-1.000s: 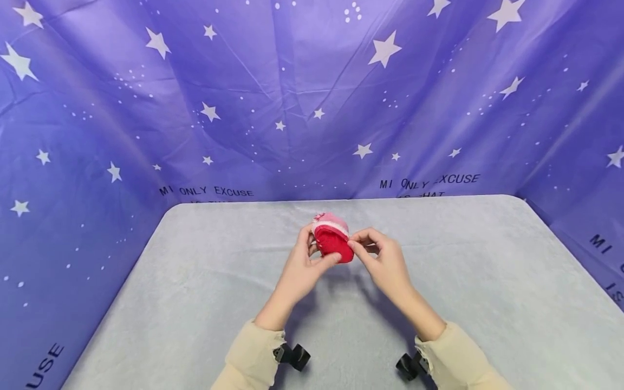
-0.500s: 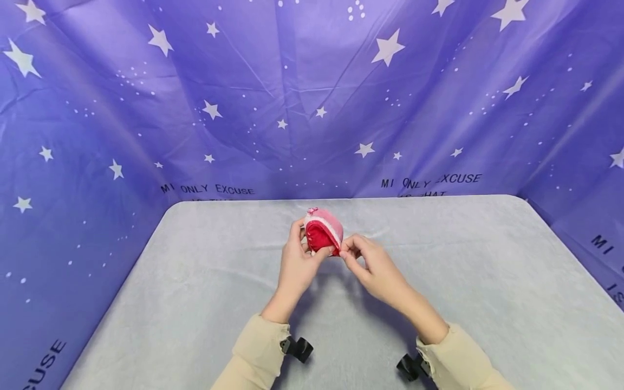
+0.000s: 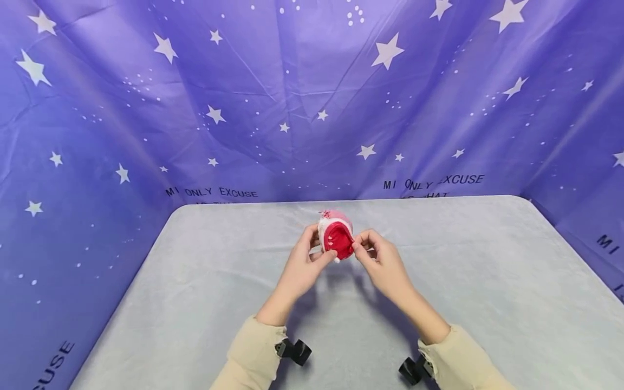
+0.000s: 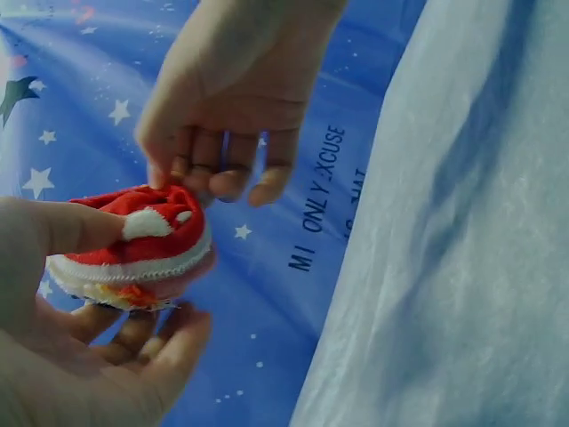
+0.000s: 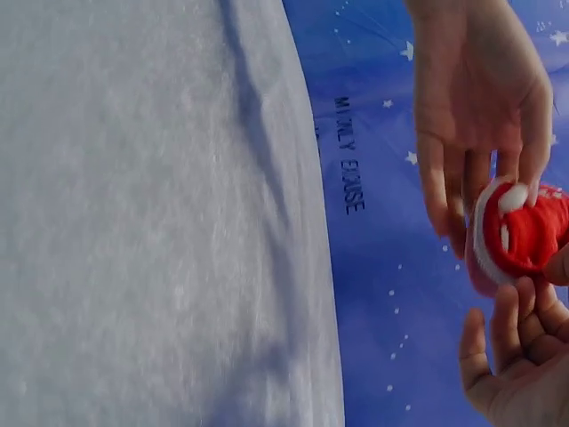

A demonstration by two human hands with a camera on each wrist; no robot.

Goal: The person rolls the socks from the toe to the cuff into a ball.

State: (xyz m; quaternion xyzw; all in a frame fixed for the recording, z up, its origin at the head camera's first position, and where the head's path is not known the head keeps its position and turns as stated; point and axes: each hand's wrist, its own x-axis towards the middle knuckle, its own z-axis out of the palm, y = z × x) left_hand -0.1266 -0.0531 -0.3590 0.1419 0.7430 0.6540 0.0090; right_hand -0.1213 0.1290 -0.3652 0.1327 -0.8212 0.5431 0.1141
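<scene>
A small soft cloth thing, pink outside with a white band and a red hollow inside (image 3: 341, 238), is held up over the table; its exact kind cannot be told. My left hand (image 3: 299, 268) grips its left side, thumb on the red rim and fingers behind. From the right, my right hand (image 3: 385, 265) pinches the rim between thumb and forefinger. White patches show on the red cloth (image 4: 107, 209) in the left wrist view, where the left thumb (image 4: 80, 227) presses on it. The right wrist view has the right fingers (image 5: 524, 325) at the rim below the white band (image 5: 484, 236).
A grey cloth-covered table (image 3: 195, 292) spreads beneath both hands. Behind and beside it hangs a purple-blue curtain (image 3: 292, 70) with white stars and black lettering. Black cameras (image 3: 301, 352) sit at both cuffs of the beige sleeves (image 3: 253, 346).
The cloth thing shifts left, then back right, with both hands. Its red inside, bulging a second ago, now shows as a hollow with white patches. Both hands keep hold.
</scene>
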